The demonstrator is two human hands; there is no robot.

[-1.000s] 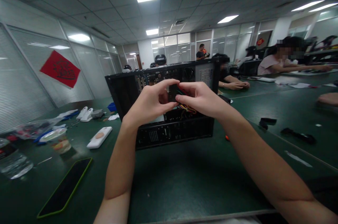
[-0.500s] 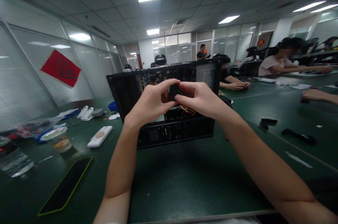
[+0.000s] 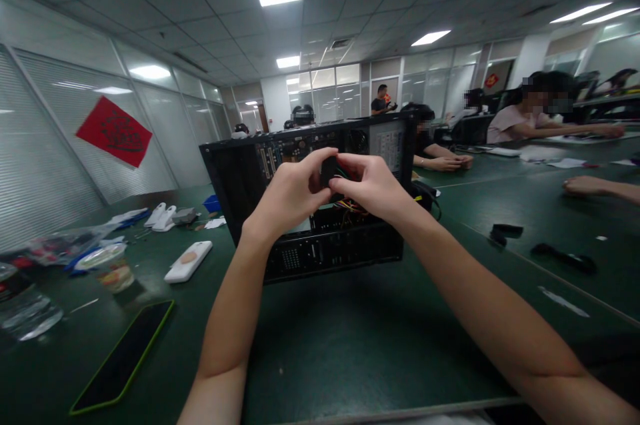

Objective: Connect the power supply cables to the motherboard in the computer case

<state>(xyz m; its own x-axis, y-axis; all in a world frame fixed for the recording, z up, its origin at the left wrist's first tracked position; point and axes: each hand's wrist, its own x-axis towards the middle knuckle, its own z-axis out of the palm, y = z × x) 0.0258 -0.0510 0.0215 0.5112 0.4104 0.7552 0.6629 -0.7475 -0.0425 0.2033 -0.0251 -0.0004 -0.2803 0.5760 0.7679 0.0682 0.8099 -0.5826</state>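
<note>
An open black computer case lies on its side on the green table, its inside facing me. Both my hands are raised in front of it. My left hand and my right hand pinch a small black connector between their fingertips. Coloured wires run from the connector down into the case. Both hands are closed on the connector.
At the left lie a phone with a green rim, a white phone, a plastic cup, a water bottle and white parts. Small black pieces lie at the right. Other people sit at tables beyond.
My hands have stayed on the connector and shifted slightly, the fingers closing tighter round it. A co-worker's hand at the far right has moved along the table.
</note>
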